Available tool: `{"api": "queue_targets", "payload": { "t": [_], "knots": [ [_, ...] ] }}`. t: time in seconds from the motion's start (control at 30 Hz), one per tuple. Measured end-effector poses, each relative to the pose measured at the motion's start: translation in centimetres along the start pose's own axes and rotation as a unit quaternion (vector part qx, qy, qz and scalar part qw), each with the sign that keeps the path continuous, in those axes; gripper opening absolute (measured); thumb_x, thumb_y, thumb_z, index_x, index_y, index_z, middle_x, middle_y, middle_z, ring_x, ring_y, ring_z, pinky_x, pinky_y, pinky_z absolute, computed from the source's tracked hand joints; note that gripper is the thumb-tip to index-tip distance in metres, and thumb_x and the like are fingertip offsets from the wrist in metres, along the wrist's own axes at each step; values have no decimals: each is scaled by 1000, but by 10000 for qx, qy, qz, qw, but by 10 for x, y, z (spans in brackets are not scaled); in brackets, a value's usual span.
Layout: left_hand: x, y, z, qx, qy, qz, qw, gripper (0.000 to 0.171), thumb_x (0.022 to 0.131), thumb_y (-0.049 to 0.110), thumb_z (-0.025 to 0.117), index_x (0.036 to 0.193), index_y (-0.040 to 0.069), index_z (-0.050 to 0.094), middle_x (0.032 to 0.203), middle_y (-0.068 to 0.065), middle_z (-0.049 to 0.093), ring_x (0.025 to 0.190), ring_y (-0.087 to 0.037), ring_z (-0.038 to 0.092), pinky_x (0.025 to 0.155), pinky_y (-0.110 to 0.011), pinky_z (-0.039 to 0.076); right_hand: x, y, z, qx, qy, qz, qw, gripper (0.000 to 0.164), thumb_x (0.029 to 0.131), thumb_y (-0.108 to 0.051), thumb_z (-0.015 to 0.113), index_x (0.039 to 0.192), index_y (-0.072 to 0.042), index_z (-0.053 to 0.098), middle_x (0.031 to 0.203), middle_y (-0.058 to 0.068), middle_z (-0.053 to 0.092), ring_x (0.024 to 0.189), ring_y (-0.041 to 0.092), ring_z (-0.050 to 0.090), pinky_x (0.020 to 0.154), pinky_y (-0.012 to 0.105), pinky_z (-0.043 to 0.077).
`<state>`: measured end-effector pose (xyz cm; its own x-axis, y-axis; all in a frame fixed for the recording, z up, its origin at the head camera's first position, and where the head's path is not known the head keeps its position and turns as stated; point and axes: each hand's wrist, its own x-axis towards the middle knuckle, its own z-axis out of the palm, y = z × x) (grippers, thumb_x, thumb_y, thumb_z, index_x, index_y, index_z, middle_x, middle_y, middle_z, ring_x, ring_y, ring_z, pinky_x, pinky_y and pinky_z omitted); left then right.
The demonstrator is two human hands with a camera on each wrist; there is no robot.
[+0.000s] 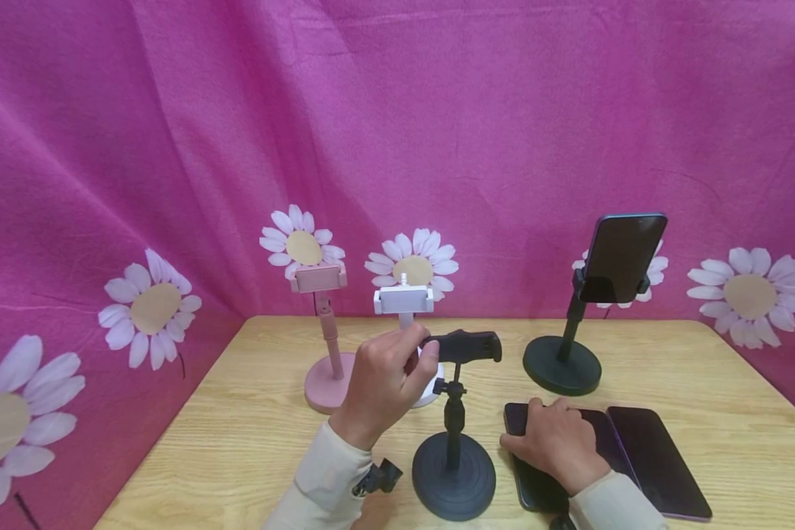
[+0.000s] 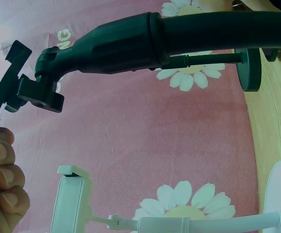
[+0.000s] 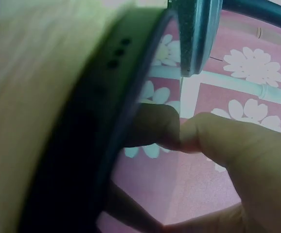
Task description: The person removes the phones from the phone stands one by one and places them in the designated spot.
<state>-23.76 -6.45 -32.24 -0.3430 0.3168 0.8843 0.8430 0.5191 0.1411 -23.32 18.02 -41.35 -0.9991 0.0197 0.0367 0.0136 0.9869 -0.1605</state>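
Observation:
My left hand (image 1: 387,383) pinches the left end of the black phone holder's clamp (image 1: 467,346), its thumb and fingers bent around it. In the left wrist view, curled fingers (image 2: 7,179) show below that clamp (image 2: 4,82). The holder stands upright on its round black base (image 1: 453,477). To its right, my right hand (image 1: 559,442) rests on a black phone (image 1: 536,486) lying screen up on the table. The right wrist view shows a fingertip (image 3: 194,131) meeting its reflection in the screen. A second phone (image 1: 656,460) lies alongside.
A pink phone holder (image 1: 331,335) and a white phone holder (image 1: 404,300) stand behind my left hand. Back right, a black holder (image 1: 573,324) carries an upright phone (image 1: 623,258). A pink flowered cloth (image 1: 490,147) hangs behind the wooden table (image 1: 238,427).

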Motion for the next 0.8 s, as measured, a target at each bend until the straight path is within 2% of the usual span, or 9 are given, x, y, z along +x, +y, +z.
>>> {"api": "queue_targets", "payload": {
  "t": [0.23,0.43,0.7,0.8],
  "knots": [
    [1,1,-2,-19,-66,-19,10000,21,96,26,49,83,11,57,56,5,45,50,-3,39,47,-12,33,-1,-2,-1,-202,-249,-59,9995,72,75,-52,66,112,9,57,85,29,53,67,36,56,56,50,49],
    [1,2,-3,-20,-197,-47,9998,19,96,25,49,86,10,56,57,5,44,50,-3,39,47,-12,33,-2,-1,-6,-262,-594,-238,9976,72,80,-50,67,124,5,55,91,27,59,73,36,61,59,51,51],
    [3,6,-5,-107,-369,-46,9993,23,96,30,51,95,9,59,57,8,42,49,-1,37,45,-14,31,-1,3,-8,47,-825,-460,9955,69,81,-43,71,121,10,52,92,27,62,81,39,63,62,53,51],
    [4,9,-7,-209,-524,-165,9983,23,94,29,56,99,7,59,57,9,42,49,0,36,46,-15,31,0,4,-8,109,-829,-514,9952,70,81,-44,71,119,11,51,92,27,62,82,40,63,64,53,51]
  ]
}}
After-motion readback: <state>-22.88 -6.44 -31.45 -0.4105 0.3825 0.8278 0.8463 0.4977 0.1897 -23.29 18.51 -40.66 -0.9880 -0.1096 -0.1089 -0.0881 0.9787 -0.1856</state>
